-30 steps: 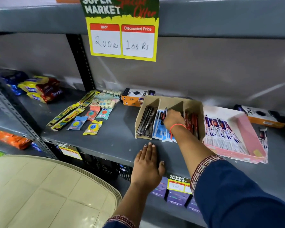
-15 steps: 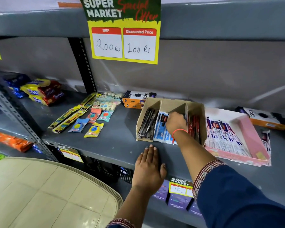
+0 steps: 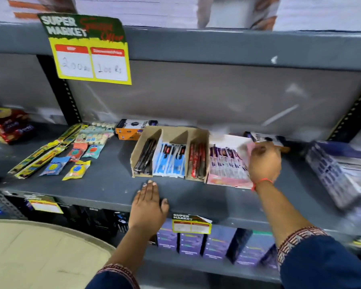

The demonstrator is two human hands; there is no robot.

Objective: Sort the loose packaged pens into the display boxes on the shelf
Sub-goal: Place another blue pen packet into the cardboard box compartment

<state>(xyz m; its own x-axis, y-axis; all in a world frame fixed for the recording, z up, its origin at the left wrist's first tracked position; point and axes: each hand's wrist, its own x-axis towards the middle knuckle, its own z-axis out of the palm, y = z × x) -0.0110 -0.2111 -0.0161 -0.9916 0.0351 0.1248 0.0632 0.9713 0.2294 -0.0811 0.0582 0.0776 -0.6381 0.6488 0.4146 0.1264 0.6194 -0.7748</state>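
A brown cardboard display box (image 3: pixel 176 132) with three slots stands mid-shelf. It holds black pens (image 3: pixel 145 157), blue-packaged pens (image 3: pixel 171 162) and red pens (image 3: pixel 198 161). To its right lies a pink display box (image 3: pixel 227 182) filled with purple-and-white packaged pens (image 3: pixel 225 161). My right hand (image 3: pixel 264 163) is over the pink box's right wall, fingers curled; blur hides what is under it. My left hand (image 3: pixel 149 205) lies flat on the shelf's front edge (image 3: pixel 92 197), holding nothing.
Small packets (image 3: pixel 77 161) and yellow-green strips (image 3: pixel 40 158) lie at the left. An orange-and-black carton (image 3: pixel 131 130) stands behind the cardboard box, another carton (image 3: pixel 267 137) at the back right. Blurred blue-grey packs (image 3: pixel 331 174) fill the right end. A price sign (image 3: pixel 88 51) hangs above.
My right hand has left the cardboard box's middle slot and swung right to the pink box's far side. The view has shifted right. My left hand stays on the shelf edge.
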